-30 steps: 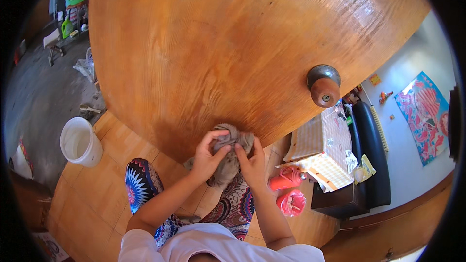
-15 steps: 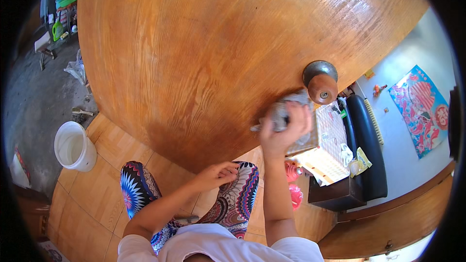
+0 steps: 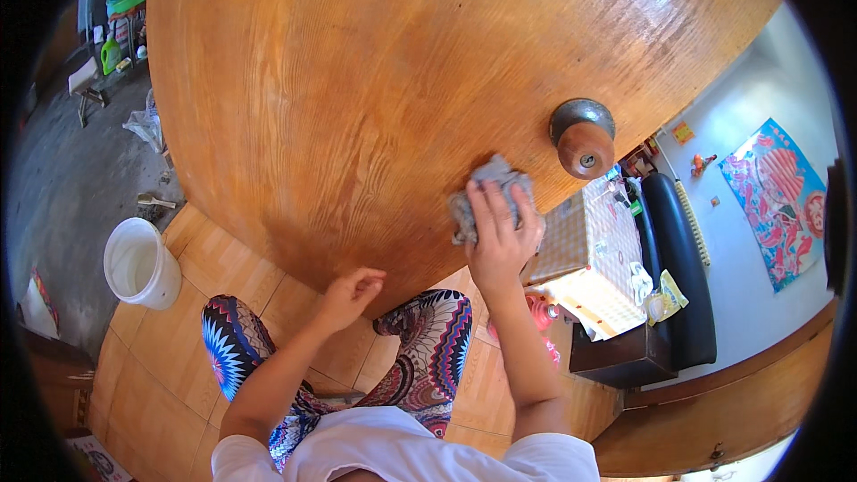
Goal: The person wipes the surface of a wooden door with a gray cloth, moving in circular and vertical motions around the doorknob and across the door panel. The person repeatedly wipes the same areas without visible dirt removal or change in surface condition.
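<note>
A grey cloth [image 3: 494,192] lies bunched against the brown wooden door [image 3: 357,98], pressed there under the fingers of my right hand [image 3: 502,245]. That hand is closed on it, below and left of the round door knob [image 3: 586,150]. My left hand [image 3: 350,297] hovers in front of the door's lower part, above my patterned trousers [image 3: 420,348]. Its fingers are loosely curled together, and I see nothing in them. Part of the cloth is hidden behind my right fingers.
On the tiled floor at left stands a white bucket [image 3: 141,263]. A brush [image 3: 156,202] lies beyond it on grey ground. Right of the door are a table with a checked cover [image 3: 616,241], a black sofa [image 3: 683,277] and pink things [image 3: 541,312] on the floor.
My right hand and the cloth have shifted left and slightly up on the door, away from the knob. My left hand has moved left and up from my knee.
</note>
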`<act>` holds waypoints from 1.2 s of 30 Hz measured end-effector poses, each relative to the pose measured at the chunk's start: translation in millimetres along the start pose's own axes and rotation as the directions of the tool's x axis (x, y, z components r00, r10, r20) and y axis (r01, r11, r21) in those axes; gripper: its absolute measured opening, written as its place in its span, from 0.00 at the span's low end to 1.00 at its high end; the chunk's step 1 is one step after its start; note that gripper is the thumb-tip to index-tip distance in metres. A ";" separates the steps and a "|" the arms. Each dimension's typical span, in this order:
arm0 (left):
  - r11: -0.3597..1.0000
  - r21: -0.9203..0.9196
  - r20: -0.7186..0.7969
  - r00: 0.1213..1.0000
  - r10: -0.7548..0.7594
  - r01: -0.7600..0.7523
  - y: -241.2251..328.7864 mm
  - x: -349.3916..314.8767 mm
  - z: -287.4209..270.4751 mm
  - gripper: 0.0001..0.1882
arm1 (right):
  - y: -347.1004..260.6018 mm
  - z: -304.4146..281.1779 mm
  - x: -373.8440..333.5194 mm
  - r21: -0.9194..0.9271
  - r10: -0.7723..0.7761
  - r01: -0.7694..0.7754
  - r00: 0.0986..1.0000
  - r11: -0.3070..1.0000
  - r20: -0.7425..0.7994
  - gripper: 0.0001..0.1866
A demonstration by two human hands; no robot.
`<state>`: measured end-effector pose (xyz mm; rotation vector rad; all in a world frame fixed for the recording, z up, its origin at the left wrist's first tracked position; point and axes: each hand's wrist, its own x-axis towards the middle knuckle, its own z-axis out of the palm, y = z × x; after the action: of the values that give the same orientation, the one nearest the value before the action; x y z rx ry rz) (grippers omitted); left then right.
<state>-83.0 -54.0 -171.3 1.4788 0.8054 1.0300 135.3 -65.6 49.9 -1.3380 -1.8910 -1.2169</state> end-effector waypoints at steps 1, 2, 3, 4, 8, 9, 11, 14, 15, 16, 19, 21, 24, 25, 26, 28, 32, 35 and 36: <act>1.000 0.028 -0.030 0.999 0.013 -0.013 2.7 -1.9 -7.8 0.13 | 5.1 1.3 -5.9 0.004 -0.080 0.080 0.996 0.997 0.028 0.32; 0.996 0.053 -0.081 0.994 0.075 -0.071 12.0 -4.3 -16.4 0.13 | 15.3 -5.0 -0.1 -0.028 -0.119 0.120 0.992 0.992 0.037 0.24; 0.987 0.130 -0.104 0.989 0.108 -0.095 22.1 -8.1 -27.8 0.13 | 25.4 -11.3 8.9 -0.053 -0.084 0.084 0.996 0.995 -0.009 0.23; 0.972 0.206 -0.120 0.982 0.144 -0.117 37.5 -12.6 -40.2 0.13 | 34.6 -20.6 20.1 -0.081 -0.049 0.044 0.997 0.996 -0.054 0.23; 0.905 0.365 -0.167 0.941 0.295 -0.219 75.4 -21.0 -81.9 0.12 | 30.5 -29.0 37.6 -0.037 0.032 -0.033 0.999 0.999 -0.038 0.29; 0.890 0.411 -0.169 0.943 0.288 -0.198 79.2 -23.1 -91.0 0.11 | 26.3 -19.6 32.3 -0.014 0.034 -0.034 0.999 0.999 -0.027 0.32; 0.849 0.502 -0.180 0.941 0.288 -0.164 82.9 -27.3 -116.2 0.10 | 15.6 -10.4 9.2 -0.008 -0.077 0.077 0.997 0.997 0.010 0.25; 0.782 0.622 -0.236 0.940 0.247 -0.049 62.8 -38.5 -152.8 0.08 | 19.0 -15.3 -4.8 -0.034 -0.199 0.203 0.976 0.979 0.085 0.23; 0.782 0.621 -0.252 0.935 0.251 -0.043 54.4 -40.8 -162.1 0.08 | 25.1 -20.8 -1.7 -0.074 -0.164 0.171 0.982 0.982 0.090 0.25; 0.782 0.623 -0.278 0.928 0.248 -0.023 42.7 -46.4 -169.3 0.08 | 31.7 -25.8 9.1 -0.079 -0.115 0.119 0.992 0.990 0.054 0.26; 0.755 0.652 -0.308 0.936 0.170 0.077 24.6 -53.6 -174.0 0.08 | 36.1 -29.3 31.9 -0.121 -0.008 0.008 1.000 0.993 0.000 0.29; 0.752 0.649 -0.327 0.934 0.141 0.114 17.3 -48.7 -173.8 0.07 | 26.5 -22.1 36.2 -0.177 -0.038 0.035 0.999 0.984 -0.013 0.28; 0.766 0.631 -0.353 0.925 0.142 0.124 15.3 -40.6 -169.2 0.07 | 21.2 -13.4 2.8 -0.163 -0.189 0.201 0.978 0.966 0.087 0.26; 0.742 0.655 -0.358 0.923 0.137 0.144 21.0 -42.1 -166.2 0.07 | 19.3 -11.9 -5.8 -0.130 -0.240 0.255 0.964 0.958 0.116 0.26; 0.718 0.676 -0.373 0.918 0.136 0.168 23.5 -43.7 -166.0 0.07 | 29.7 -15.4 -4.0 -0.093 -0.270 0.282 0.955 0.955 0.120 0.28; 0.714 0.691 -0.358 0.912 0.199 0.116 12.7 -44.3 -169.8 0.07 | 49.0 -24.3 10.7 -0.062 -0.153 0.156 0.987 0.986 0.048 0.31; 0.737 0.667 -0.342 0.924 0.171 0.111 6.2 -46.1 -174.2 0.06 | 43.0 -40.3 40.6 -0.186 -0.068 0.079 0.996 0.979 0.065 0.35; 0.719 0.676 -0.362 0.922 0.137 0.159 6.1 -44.0 -175.1 0.06 | 28.0 -19.3 12.6 -0.190 -0.146 0.166 0.982 0.968 0.117 0.29; 0.701 0.694 -0.353 0.926 0.132 0.165 7.7 -43.5 -173.8 0.06 | 27.6 -13.8 -5.7 -0.169 -0.187 0.209 0.972 0.963 0.140 0.29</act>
<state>-260.2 -26.4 -168.8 1.9357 1.6462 1.0540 161.8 -77.4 61.9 -1.3696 -2.0834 -1.4689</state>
